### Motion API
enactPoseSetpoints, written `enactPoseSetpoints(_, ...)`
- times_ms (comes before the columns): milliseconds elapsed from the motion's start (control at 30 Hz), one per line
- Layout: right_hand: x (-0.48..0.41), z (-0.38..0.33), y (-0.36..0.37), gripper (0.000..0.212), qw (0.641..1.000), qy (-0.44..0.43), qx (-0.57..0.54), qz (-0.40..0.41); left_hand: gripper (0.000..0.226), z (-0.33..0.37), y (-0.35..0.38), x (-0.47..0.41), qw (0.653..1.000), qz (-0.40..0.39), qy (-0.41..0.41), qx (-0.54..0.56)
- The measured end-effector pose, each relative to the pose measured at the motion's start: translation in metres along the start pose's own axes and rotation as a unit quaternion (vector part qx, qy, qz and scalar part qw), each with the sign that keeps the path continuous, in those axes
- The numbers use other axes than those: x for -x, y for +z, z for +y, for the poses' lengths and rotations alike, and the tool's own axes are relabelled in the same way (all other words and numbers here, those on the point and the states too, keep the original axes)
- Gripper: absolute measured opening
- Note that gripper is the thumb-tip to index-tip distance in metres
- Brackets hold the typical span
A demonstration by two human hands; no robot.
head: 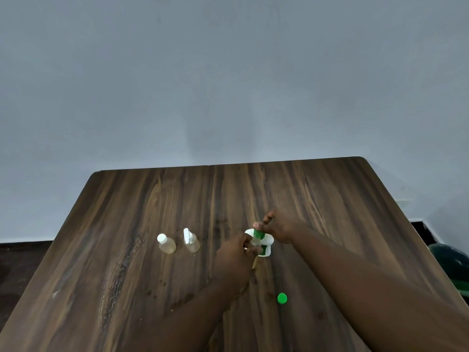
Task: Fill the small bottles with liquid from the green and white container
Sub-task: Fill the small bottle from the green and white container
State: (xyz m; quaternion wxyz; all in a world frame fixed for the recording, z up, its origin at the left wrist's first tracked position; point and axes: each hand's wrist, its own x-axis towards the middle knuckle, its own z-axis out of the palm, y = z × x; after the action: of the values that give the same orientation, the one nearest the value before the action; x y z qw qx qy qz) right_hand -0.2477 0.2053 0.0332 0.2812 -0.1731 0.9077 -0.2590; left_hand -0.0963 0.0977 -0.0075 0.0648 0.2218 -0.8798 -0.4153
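The green and white container (266,246) is held tilted over the wooden table (127,250) by my right hand (278,226), whose fingers wrap its upper part. My left hand (234,255) pinches a small clear bottle (255,243) right at the container's green neck; the bottle is mostly hidden by fingers. To the left stand two small bottles with pale yellowish liquid: one with a white cap (166,243) and one with a white spray top (190,241).
A loose green cap (282,298) lies on the table near me, right of my left forearm. A dark green object (451,265) sits beyond the table's right edge. A grey wall rises behind the table's far edge.
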Motion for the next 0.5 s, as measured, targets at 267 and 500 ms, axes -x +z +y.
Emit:
enactPoseSetpoints(267, -0.0029, 0.0036, 0.0040, 0.051, 1.000, 0.015, -0.007, 0.004, 0.014, -0.0013, 0.0001, -0.0021, 1.000, -0.004, -0.008, -0.014)
enactPoseSetpoints(500, -0.0039, 0.0033, 0.0026, 0.048, 1.000, 0.011, -0.006, -0.001, 0.010, -0.0005, -0.0016, -0.0037, 1.000, 0.003, -0.001, -0.006)
